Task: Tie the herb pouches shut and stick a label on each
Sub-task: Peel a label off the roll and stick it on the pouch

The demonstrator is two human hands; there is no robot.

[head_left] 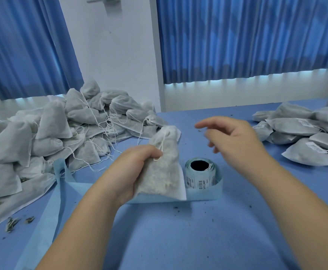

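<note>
— From the head camera, where was the pouch (163, 164) being worked on?

— It was in the left hand (137, 166), held up over the blue tabletop (198, 230) near the middle of the view. The fingers were curled round its left edge just below the neck, and the pouch stood nearly upright, leaning a little to the right. A white string (162, 147) hung from the gathered neck down to the fingertips.

— And the right hand (235, 139)?

— It hovered above the tabletop to the right of the pouch, apart from it. The fingers were loosely spread and held nothing, though they were blurred.

— Where were the labels?

— A roll of labels (200, 172) stood on end on the tabletop just right of the pouch's lower half, with printed labels showing on its side. A pale blue backing strip (204, 193) ran from it in front of the roll and away to the left, partly behind the pouch.

— What about the other pouches?

— A big heap of pouches (61, 137) lay on the left, with loose white strings trailing out of it. On the right, well apart from that heap, lay the labelled pouches (303, 133), several with a white label facing up.

— Anything else?

— Herb crumbs (13, 223) were scattered by the left heap, with smaller specks across the tabletop. Blue curtains (247, 36) hung behind, with a white wall (120, 55) between them.
</note>
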